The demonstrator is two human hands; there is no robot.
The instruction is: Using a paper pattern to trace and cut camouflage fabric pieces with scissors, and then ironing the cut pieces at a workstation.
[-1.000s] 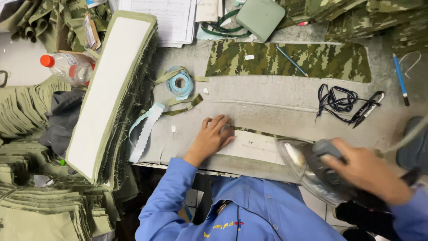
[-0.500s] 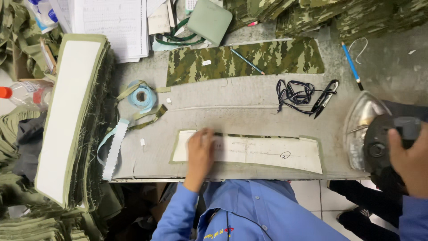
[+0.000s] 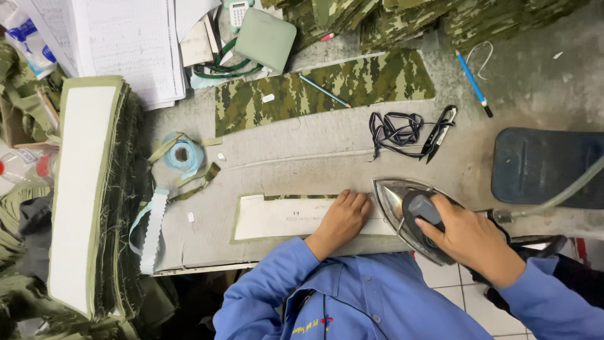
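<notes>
Left hand: pressed flat, fingers together, on the white-faced fabric strip, gripping nothing.
Right hand: wrapped around the steam iron handle.
Strip: near table edge, centre.
Iron: tip just right of the left fingers.

A fabric strip lies at lower centre of the counter, the left hand resting on its right end. Just right of that, the right hand holds an iron. A tape roll lies to the upper left, thread snips to the upper right, and a stacked pile fills the left edge.
</notes>
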